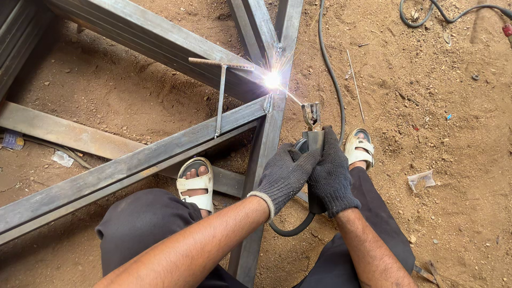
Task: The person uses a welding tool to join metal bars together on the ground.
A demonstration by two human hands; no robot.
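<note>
Both my hands wear dark knit gloves and grip one welding electrode holder. My left hand wraps the handle from the left, my right hand from the right. A thin electrode rod runs from the holder's jaws up-left to a bright welding arc. The arc burns at the joint where several grey steel tubes of a frame meet. A chipping hammer leans across two of the tubes just left of the arc.
The steel frame lies on sandy dirt ground. A black cable runs from the holder up the frame's right side; another cable lies at top right. My sandalled feet sit either side of a tube. A loose rod lies nearby.
</note>
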